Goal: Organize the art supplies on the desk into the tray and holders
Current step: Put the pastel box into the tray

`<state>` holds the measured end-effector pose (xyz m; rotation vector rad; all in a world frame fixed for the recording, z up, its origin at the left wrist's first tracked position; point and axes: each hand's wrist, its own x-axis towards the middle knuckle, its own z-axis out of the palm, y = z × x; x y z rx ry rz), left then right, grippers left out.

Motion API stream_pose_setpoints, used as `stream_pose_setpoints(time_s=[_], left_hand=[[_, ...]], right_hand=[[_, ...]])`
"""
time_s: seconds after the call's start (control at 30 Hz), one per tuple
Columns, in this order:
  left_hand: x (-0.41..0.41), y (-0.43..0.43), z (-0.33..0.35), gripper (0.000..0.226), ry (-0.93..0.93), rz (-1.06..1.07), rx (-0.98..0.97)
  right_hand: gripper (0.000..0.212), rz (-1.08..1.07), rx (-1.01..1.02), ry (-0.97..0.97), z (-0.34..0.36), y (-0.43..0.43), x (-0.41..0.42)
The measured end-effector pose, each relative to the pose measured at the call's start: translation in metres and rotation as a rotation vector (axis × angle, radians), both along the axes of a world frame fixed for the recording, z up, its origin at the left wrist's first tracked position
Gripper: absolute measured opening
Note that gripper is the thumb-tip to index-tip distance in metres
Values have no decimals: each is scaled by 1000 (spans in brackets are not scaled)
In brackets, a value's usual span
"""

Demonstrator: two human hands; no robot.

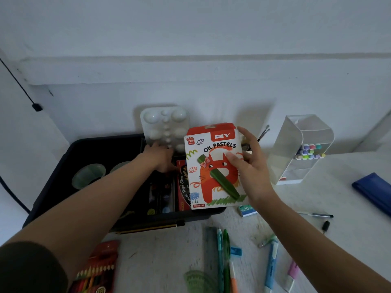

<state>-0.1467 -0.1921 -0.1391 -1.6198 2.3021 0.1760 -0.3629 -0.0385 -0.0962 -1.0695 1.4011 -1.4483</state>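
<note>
Coloured pencils (pixel 95 269) are lying at the desk's (pixel 160 254) near edge; right hand (pixel 251 166) is pinching oil pastels box (pixel 211 166); left hand (pixel 159 158) is reaching the palette (pixel 165 123), grip unclear.

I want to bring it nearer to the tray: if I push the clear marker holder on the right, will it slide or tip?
The clear marker holder looks tall for its base, so a high push may tip it. It looks like rigid plastic and is probably light, as only a few markers lie inside. These could roll out of the open front.
</note>
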Motion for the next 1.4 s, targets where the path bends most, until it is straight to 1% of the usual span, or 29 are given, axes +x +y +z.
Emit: stream_pose_setpoints(time_s=[0.17,0.23,0.37,0.53,0.63,0.73,0.87,0.97,1.03,1.17,1.23,1.3,1.37,1.4], left_hand=[[5,-10,-4,87,104,-18,-2],[6,-11,-5,80,118,-29,-17],[6,-13,-5,58,95,-54,-102],[8,-13,14,51,142,-116,-308],[7,-10,19,45,188,-116,-291],[8,-8,15,48,186,-105,-269],[11,-5,16,50,264,-59,-194],[13,-2,23,52,283,-67,-193],[15,0,33,48,304,-95,-207],[23,2,50,45,338,-135,-283],[27,3,51,46,399,-121,-316],[30,8,51,56,440,-122,-340],[34,14,50,66,474,-148,-427],[37,17,51,67,501,-153,-476]], right_hand=[[46,-28,20,-11,-3,-7,2],[47,-33,24,-8,-4,-8,2],[46,-24,20,6,-5,-8,2],[45,-29,19,33,-7,-8,3],[45,-25,24,40,-6,-9,4],[44,-14,28,30,-6,-8,4],[43,-1,29,40,-5,-7,4],[43,7,28,41,-5,-7,5],[44,8,24,58,-5,-7,5],[45,11,-2,108,-1,-7,8],[46,15,-11,130,0,-7,11],[46,20,-4,141,-1,-9,14],[47,30,3,147,-3,-11,19],[48,37,4,156,-3,-13,22]])
